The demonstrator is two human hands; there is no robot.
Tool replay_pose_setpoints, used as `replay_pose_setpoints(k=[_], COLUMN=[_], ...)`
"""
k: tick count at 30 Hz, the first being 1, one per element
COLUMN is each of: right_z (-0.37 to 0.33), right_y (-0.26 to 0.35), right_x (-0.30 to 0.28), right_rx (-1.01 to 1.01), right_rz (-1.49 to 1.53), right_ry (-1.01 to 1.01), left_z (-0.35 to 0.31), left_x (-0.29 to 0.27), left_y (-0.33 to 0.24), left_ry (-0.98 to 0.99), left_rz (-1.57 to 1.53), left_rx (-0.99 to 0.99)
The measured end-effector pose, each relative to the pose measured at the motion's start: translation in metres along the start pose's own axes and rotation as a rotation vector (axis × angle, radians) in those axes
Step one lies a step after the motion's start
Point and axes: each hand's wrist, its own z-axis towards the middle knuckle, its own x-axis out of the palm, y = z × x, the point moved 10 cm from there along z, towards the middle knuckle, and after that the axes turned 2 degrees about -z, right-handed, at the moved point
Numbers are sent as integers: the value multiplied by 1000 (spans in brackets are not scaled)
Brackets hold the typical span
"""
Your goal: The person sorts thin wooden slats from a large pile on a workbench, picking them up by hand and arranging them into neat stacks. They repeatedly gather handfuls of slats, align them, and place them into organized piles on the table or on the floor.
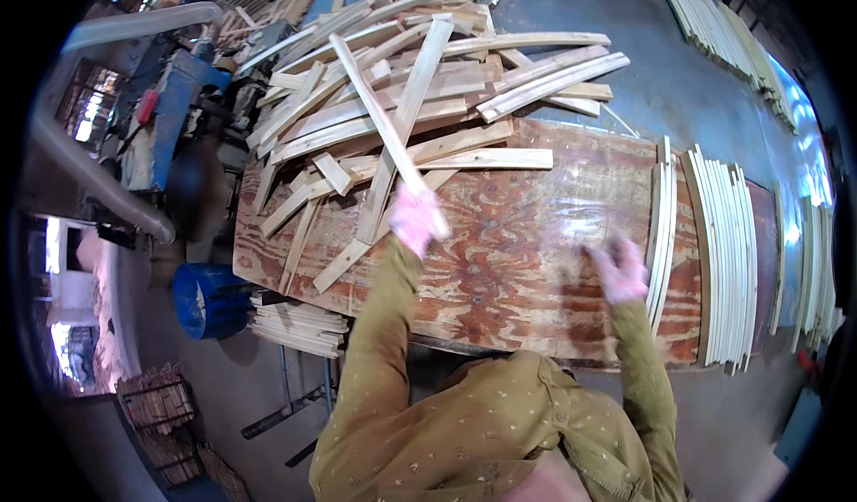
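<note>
My left hand (417,223) is closed around the near end of a pale wooden strip (375,105), which slants up and to the left over a jumbled pile of wooden strips (384,136). Over the right part of the stained plywood tabletop (500,261), my right hand (619,268) has its fingers apart and holds nothing; it is a little blurred. Just to its right lies a narrow row of strips (661,234), side by side. Farther right a wider bundle of aligned strips (725,261) lies along the table.
A blue machine (174,114) with pale hoses stands at the left, above a blue drum (212,299). Stacked strips (299,325) sit below the table's left front edge. More strips stand in rows at the far right (728,42). Wire crates (156,404) hold wood at lower left.
</note>
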Motion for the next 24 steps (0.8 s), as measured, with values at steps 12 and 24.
replay_pose_setpoints(k=[12, 24], right_z=[-2, -49], right_y=[87, -138], right_x=[148, -209], right_rx=[-158, 146], right_rz=[-76, -785], right_ry=[431, -351], left_z=[-27, -10], left_x=[-29, -19], left_y=[-115, 8], left_ry=[-130, 247], left_rz=[1151, 265], left_rx=[436, -398])
